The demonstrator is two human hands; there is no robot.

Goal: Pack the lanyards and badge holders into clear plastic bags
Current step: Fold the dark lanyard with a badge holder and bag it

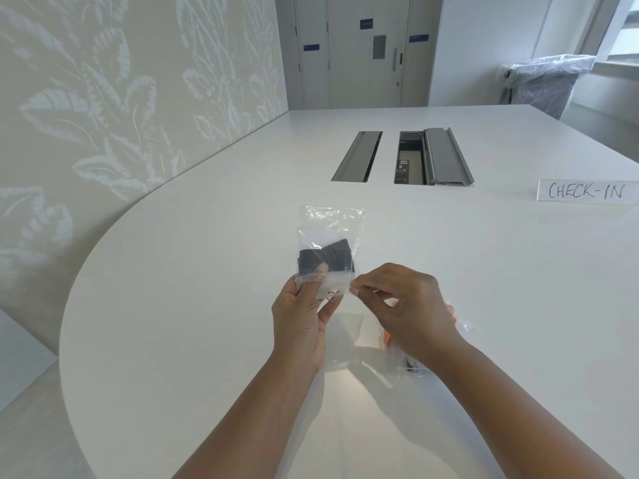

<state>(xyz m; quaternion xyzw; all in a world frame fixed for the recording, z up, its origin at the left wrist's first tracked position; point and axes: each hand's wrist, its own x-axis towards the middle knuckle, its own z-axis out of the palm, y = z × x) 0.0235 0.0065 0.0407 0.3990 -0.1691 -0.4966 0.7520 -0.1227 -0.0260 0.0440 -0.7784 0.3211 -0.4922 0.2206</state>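
Thumb and fingers of the left hand (pixel 304 307) pinch one near corner of the small clear plastic bag (pixel 332 223), the right hand (pixel 406 305) pinching the other. Dark folded contents (pixel 328 259), probably a lanyard, sit inside, above the white desk (pixel 173 305). Sealing looks like the step: press evenly across.

Left hand (pixel 301 316) and right hand (pixel 408 305) raised together, both pinching the clear bag (pixel 332 223).

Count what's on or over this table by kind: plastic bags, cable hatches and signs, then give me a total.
Clear plastic bags: 2, the held bag and the lying bag.
Cable hatches: 2, the closed hatch and the open hatch.
Signs: 1, the CHECK-IN sign.
Total: 5.
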